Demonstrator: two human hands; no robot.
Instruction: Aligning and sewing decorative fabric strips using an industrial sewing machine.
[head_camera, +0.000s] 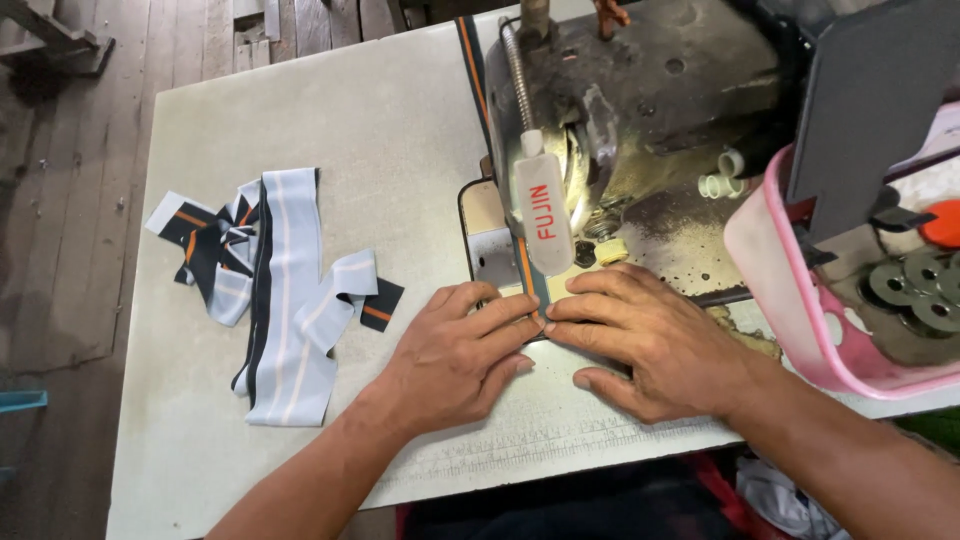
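Note:
A narrow dark strip of fabric with an orange stripe (527, 280) lies on the bed of a worn sewing machine (640, 110), under the white lamp head (542, 210) near the needle. My left hand (455, 355) lies flat on the table, fingertips pressing the strip from the left. My right hand (650, 340) lies flat opposite, fingertips meeting the left hand's at the strip. The strip runs on behind the machine (470, 60).
A pile of pale blue, navy and orange striped fabric strips (275, 290) lies on the left of the grey table (330, 110). A pink plastic basket (790, 300) holding metal bobbins (915, 290) stands at the right. Wooden floor lies beyond the table's left edge.

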